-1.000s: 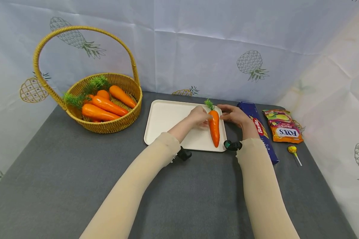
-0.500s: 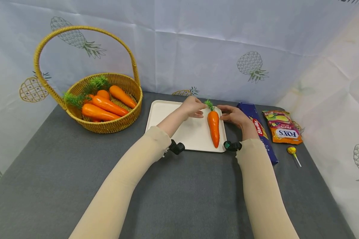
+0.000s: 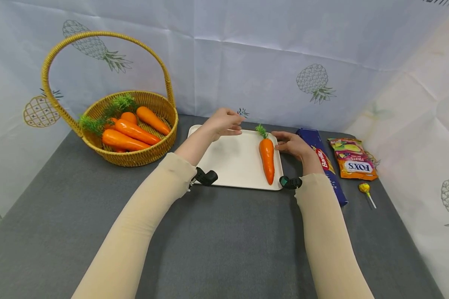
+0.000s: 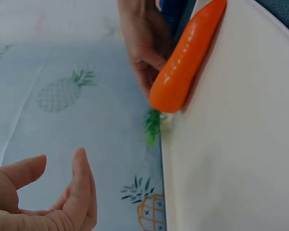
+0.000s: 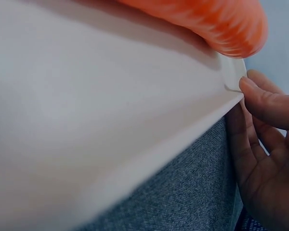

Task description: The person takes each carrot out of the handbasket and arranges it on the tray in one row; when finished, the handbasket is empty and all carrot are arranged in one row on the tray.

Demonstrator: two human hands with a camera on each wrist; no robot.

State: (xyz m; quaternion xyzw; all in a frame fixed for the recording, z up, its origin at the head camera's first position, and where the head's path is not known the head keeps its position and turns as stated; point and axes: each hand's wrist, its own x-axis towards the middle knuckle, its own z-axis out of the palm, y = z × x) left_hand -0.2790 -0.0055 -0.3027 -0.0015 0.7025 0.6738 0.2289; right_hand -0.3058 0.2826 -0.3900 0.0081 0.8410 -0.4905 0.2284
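A cream tray (image 3: 232, 164) lies on the grey table, with one carrot (image 3: 267, 161) resting lengthwise near its right end, green top toward the back. My left hand (image 3: 223, 123) hovers over the tray's back left part, thumb and fingers apart and nothing between them; the left wrist view shows the same gap. At the tray's right back corner, my right hand (image 3: 293, 146) holds the rim. In the right wrist view its thumb (image 5: 267, 103) presses on the rim while the other fingers lie along the outside.
On the left stands a wicker basket (image 3: 142, 160) with a tall handle, holding several carrots (image 3: 134, 132). Right of the tray lie a blue Barilla pasta box (image 3: 334, 187), a Fox's candy bag (image 3: 355, 160) and a yellow lollipop (image 3: 364, 188). A pineapple-print cloth (image 3: 254, 74) hangs behind.
My left hand has let go of the carrot and moved left and back, away from it. The carrot stays on the tray. My right hand keeps its place at the tray's corner.
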